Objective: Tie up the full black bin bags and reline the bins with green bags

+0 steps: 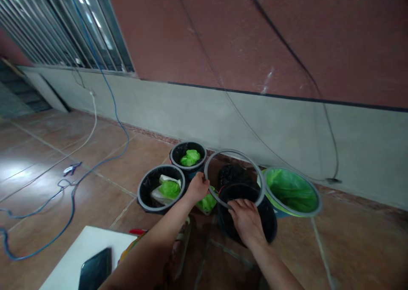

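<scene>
My left hand (197, 188) is closed on the left side of a thin grey ring (236, 154), which is tilted up over a black bin (267, 222). My right hand (245, 220) grips the ring's near edge, resting at the rim of that black bin. A crumpled black bag (234, 175) lies just behind the bin, seen through the ring. A green bag (207, 203) shows below my left hand.
Two black-lined bins with green bags stand to the left (161, 188) (188, 154). A green-lined bin (291, 190) stands on the right by the wall. Blue and white cables (73, 188) trail across the tiled floor. A white table corner with a dark phone (95, 268) is at the bottom left.
</scene>
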Motion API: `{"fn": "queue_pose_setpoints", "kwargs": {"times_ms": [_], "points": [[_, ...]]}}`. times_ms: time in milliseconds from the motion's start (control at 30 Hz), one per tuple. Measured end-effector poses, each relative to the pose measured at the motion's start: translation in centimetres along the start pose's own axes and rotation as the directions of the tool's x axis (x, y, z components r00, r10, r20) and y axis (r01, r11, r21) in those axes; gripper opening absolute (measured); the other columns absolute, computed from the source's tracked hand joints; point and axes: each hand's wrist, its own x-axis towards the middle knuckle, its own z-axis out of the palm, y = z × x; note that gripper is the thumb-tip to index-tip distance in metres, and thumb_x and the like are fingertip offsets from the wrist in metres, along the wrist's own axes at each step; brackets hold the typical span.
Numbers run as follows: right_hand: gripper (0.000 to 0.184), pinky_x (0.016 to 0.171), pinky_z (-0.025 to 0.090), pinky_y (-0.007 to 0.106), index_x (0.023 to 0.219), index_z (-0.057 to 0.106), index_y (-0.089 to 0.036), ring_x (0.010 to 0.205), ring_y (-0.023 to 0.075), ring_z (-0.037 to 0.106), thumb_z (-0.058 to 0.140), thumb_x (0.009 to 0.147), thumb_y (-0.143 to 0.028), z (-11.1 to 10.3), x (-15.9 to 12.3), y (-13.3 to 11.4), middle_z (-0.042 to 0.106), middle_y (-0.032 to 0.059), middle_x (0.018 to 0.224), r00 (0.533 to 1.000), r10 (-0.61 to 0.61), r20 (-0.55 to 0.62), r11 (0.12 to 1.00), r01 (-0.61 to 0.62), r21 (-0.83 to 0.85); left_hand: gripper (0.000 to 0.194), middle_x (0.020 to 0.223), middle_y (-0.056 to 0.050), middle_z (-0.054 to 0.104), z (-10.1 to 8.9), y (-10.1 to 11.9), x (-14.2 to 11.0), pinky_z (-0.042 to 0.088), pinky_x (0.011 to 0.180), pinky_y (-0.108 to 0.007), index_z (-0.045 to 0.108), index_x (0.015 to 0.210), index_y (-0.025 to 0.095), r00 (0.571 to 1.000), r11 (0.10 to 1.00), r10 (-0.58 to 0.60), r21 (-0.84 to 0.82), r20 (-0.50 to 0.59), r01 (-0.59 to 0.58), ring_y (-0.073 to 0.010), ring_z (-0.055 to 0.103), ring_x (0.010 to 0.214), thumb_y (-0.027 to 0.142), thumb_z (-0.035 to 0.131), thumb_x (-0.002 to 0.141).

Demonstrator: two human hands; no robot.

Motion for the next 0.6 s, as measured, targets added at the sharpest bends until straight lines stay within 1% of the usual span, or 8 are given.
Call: {"fn": "queue_pose_setpoints", "kwargs": {"times_ms": [100,167,233,333,400,467,533,600], "points": [[0.018,0.083,0.034,0.034,0.097,0.069,-0.026,0.092,0.0207,0.053,0.056,0.086,-0.018,-0.3,-0.2,0.4,0.067,0.0020,0.093,0.999,0.024,0.025,1.000,-0.023,-0.011,0.015,0.059,0.001,0.060,0.7,0.0,0.2,0.044,0.055,-0.021,0.052,0.099,0.014,0.999,0.996,0.035,0.081,0.001,-0.035,-0.0133,0.061,0.054,0.017,0.051,0.084],[0.019,0.083,0.034,0.034,0.098,0.068,-0.026,0.091,0.0205,0.053,0.055,0.087,-0.018,-0.4,-0.3,0.7,0.067,0.0019,0.093,0.999,0.028,0.020,0.999,-0.028,-0.018,0.017,0.064,-0.001,0.063,1.2,0.1,0.1,0.044,0.056,-0.021,0.052,0.099,0.014,1.000,0.994,0.019,0.104,-0.006,-0.018,-0.0134,0.062,0.056,0.020,0.055,0.083],[0.019,0.084,0.034,0.035,0.098,0.068,-0.027,0.090,0.0205,0.053,0.054,0.088,-0.019,-0.4,-0.4,0.8,0.067,0.0018,0.092,1.000,0.026,0.007,0.999,-0.026,-0.025,0.020,0.068,-0.002,0.064,1.6,0.3,-0.1,0.045,0.054,-0.021,0.053,0.098,0.014,1.000,0.998,-0.023,0.063,-0.005,0.023,-0.0130,0.062,0.054,0.022,0.059,0.081],[0.022,0.088,0.034,0.036,0.103,0.067,-0.026,0.093,0.0212,0.053,0.052,0.089,-0.020,-0.5,-0.2,0.7,0.067,0.0022,0.095,0.999,0.018,-0.038,1.000,-0.018,-0.005,0.012,0.065,-0.001,0.063,1.9,0.3,-0.1,0.045,0.049,-0.022,0.055,0.092,0.013,0.990,0.985,-0.139,-0.108,-0.018,0.136,-0.0127,0.060,0.049,0.017,0.058,0.080],[0.027,0.092,0.033,0.037,0.112,0.064,-0.023,0.100,0.0221,0.053,0.050,0.090,-0.019,-0.6,0.0,0.5,0.066,0.0045,0.105,0.996,0.021,-0.089,1.000,-0.020,0.016,0.008,0.064,-0.001,0.062,1.5,0.2,0.5,0.045,0.048,-0.022,0.057,0.089,0.013,0.969,0.951,-0.234,-0.224,-0.081,0.211,-0.0123,0.059,0.048,0.014,0.056,0.081],[0.031,0.094,0.033,0.037,0.118,0.061,-0.020,0.106,0.0235,0.051,0.048,0.090,-0.019,-0.6,0.1,0.3,0.063,0.0081,0.116,0.991,0.034,-0.130,0.999,-0.033,0.015,0.009,0.071,-0.004,0.064,0.5,-0.3,1.3,0.047,0.049,-0.021,0.057,0.092,0.011,0.937,0.925,-0.307,-0.286,-0.169,0.251,-0.0114,0.060,0.051,0.014,0.055,0.084],[0.031,0.094,0.034,0.038,0.117,0.061,-0.018,0.109,0.0247,0.051,0.046,0.090,-0.021,-0.4,0.0,0.4,0.061,0.0104,0.121,0.989,0.051,-0.136,0.999,-0.051,-0.001,0.012,0.081,-0.009,0.066,-0.8,-1.1,2.3,0.049,0.052,-0.021,0.058,0.097,0.009,0.904,0.910,-0.358,-0.305,-0.234,0.282,-0.0114,0.062,0.059,0.015,0.051,0.088],[0.029,0.092,0.036,0.038,0.113,0.063,-0.019,0.107,0.0246,0.052,0.045,0.090,-0.022,-0.1,-0.2,0.6,0.061,0.0105,0.120,0.992,0.062,-0.106,0.998,-0.064,-0.011,0.017,0.092,-0.012,0.065,-2.1,-2.2,2.9,0.052,0.060,-0.023,0.058,0.101,0.008,0.872,0.891,-0.412,-0.317,-0.264,0.325,-0.0127,0.064,0.070,0.018,0.049,0.091]]}}
